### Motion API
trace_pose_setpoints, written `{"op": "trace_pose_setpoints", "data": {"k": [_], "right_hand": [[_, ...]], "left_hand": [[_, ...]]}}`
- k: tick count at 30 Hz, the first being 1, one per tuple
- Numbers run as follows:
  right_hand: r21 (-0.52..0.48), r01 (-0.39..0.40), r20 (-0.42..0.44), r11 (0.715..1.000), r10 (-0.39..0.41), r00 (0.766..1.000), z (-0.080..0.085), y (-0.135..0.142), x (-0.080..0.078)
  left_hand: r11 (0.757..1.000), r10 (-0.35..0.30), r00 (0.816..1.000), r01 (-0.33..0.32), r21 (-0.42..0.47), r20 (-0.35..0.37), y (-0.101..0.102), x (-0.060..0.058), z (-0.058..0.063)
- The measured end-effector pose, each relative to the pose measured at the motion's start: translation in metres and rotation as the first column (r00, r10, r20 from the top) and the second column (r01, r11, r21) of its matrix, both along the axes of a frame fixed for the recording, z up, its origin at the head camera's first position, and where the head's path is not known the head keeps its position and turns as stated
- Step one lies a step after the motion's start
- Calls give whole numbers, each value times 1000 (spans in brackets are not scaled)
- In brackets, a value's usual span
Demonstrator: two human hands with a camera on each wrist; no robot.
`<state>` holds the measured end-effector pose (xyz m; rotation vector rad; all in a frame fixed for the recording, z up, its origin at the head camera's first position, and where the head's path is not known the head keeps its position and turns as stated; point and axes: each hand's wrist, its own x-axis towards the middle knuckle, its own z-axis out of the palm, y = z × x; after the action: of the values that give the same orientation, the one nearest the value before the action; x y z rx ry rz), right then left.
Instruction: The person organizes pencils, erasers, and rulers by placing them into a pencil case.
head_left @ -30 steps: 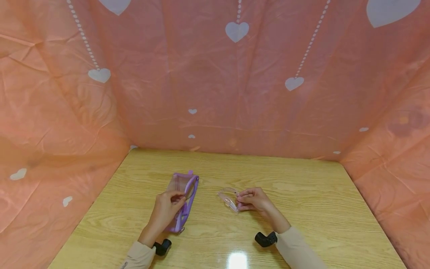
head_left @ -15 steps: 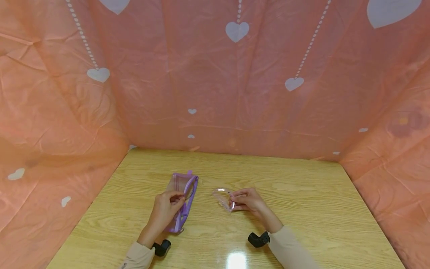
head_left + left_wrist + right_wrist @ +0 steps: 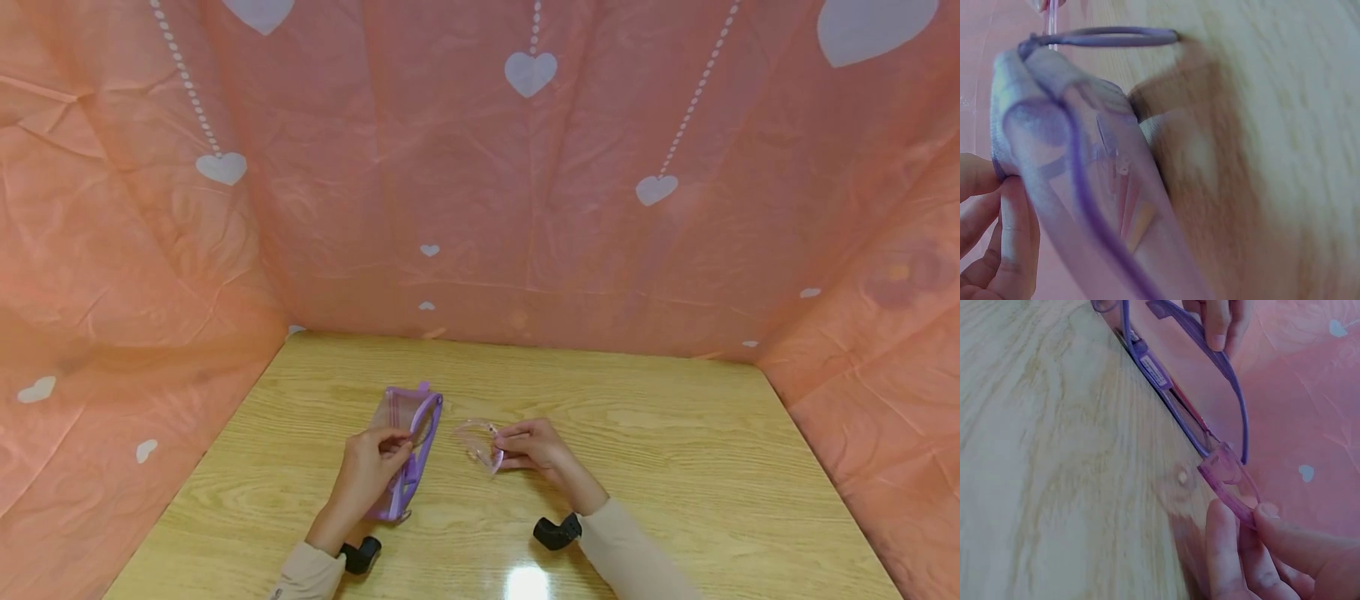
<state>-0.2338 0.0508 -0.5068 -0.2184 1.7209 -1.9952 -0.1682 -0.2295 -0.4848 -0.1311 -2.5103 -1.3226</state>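
Note:
My left hand (image 3: 367, 467) pinches one edge of the mesh pencil case (image 3: 381, 417) with purple trim, holding its mouth apart. In the left wrist view, several slim items (image 3: 1124, 200) show through the mesh. The right wrist view shows a purple piece with a white label (image 3: 1155, 370) and a long reddish item inside. My right hand (image 3: 543, 450) holds a clear pink protractor (image 3: 1229, 487) between thumb and fingers. It stays just right of the case in the head view, apart from it; in the right wrist view it overlaps the case's near end.
A wood-grain table (image 3: 675, 467) lies under both hands. Pink cloth (image 3: 480, 192) with white hearts encloses it at the back and sides. Black wrist cameras (image 3: 557, 532) sit beside both sleeves. A cord loop (image 3: 1110, 36) sticks out from the case's end.
My right hand has moved left with the protractor, closing in on the pencil case. The left hand and the case have stayed nearly still.

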Motion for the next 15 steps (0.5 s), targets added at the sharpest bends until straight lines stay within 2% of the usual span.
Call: {"op": "trace_pose_setpoints", "data": {"k": [6, 15], "right_hand": [[-18, 16, 24, 1000, -16, 1000, -3, -10, -1], [-42, 9, 33, 999, -8, 999, 0, -24, -3]], "left_hand": [[1000, 1, 1000, -1, -18, -10, 1, 0, 0], [1000, 0, 1000, 0, -1, -5, 0, -1, -2]]}}
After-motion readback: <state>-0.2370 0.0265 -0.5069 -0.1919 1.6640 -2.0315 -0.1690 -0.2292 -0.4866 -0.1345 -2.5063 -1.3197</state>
